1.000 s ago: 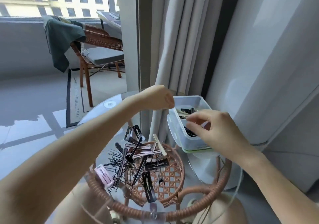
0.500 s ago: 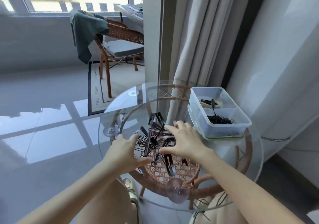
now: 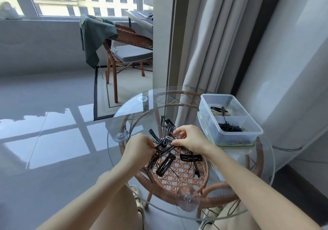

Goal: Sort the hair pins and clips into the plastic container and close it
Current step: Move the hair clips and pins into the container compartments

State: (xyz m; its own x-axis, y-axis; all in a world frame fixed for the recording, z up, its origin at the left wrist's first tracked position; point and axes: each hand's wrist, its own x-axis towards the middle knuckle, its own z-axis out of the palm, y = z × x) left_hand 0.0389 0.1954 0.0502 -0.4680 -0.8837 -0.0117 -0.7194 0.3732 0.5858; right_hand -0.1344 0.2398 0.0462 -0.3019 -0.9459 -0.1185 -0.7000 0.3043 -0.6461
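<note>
A pile of black hair clips and thin hair pins (image 3: 168, 156) lies on the round glass table (image 3: 262, 174). My left hand (image 3: 137, 147) pinches pins at the pile's left side. My right hand (image 3: 190, 137) has its fingers curled on clips at the top of the pile. The clear plastic container (image 3: 230, 119) stands open at the table's right, resting on its lid. Its near compartment holds black pins, and its far one holds a few clips.
The glass top sits on a woven rattan frame (image 3: 170, 185). Grey curtains (image 3: 209, 43) hang just behind the table. A rattan chair (image 3: 127, 49) with a green cloth stands farther back on the tiled floor.
Both hands came down from the container onto the pile. Their spread fingers have since curled closed on pins and clips.
</note>
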